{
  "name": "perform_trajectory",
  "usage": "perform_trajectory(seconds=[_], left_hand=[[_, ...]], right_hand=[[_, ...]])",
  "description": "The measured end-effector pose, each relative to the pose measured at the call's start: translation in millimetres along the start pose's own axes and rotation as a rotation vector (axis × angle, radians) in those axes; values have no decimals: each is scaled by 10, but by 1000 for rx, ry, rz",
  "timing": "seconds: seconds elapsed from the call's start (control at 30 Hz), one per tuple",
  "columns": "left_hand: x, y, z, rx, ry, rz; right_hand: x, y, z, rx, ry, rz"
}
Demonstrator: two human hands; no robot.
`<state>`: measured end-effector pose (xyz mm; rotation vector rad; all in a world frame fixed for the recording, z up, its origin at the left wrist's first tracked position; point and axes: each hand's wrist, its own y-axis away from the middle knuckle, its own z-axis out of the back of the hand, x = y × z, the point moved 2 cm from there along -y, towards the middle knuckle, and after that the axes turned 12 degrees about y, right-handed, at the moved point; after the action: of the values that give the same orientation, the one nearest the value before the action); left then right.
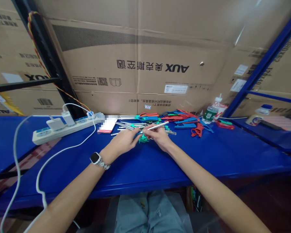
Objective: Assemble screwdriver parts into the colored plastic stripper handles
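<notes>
Over the blue table [145, 168], my right hand [158, 134] is closed around a silver metal rod [161, 125] that slants up to the right. My left hand [126, 139] meets it at the rod's lower end, thumb and fingers pinched together; what it grips there is too small to make out. Beneath and behind both hands lie several silver rods [123, 125] and small green pieces [143, 139]. Red and blue plastic handle parts [185, 125] are heaped to the right of the hands.
A white power strip [68, 130] with plugs and trailing cables is at the left. Near the back right stand a clear bottle with a green label [210, 111] and a blue-capped bottle [259, 116]. Large cardboard [135, 87] rises behind the table.
</notes>
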<state>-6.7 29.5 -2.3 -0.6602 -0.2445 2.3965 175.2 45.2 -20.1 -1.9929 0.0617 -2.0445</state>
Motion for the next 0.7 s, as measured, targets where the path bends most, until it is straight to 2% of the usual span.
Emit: perform_trajectory(seconds=[0.17,0.37,0.43,0.7], left_hand=[[-49,11,-8,-22,50,54],[-115,17,20,26,-33,121],[-135,20,27,47,-38,140],[-121,39,19,38,54,126]], right_hand=[[24,77,-116,83,-27,13],[25,102,-90,-27,11,-73],[11,104,-93,-20,8,-87],[-23,99,-82,82,-56,-1]])
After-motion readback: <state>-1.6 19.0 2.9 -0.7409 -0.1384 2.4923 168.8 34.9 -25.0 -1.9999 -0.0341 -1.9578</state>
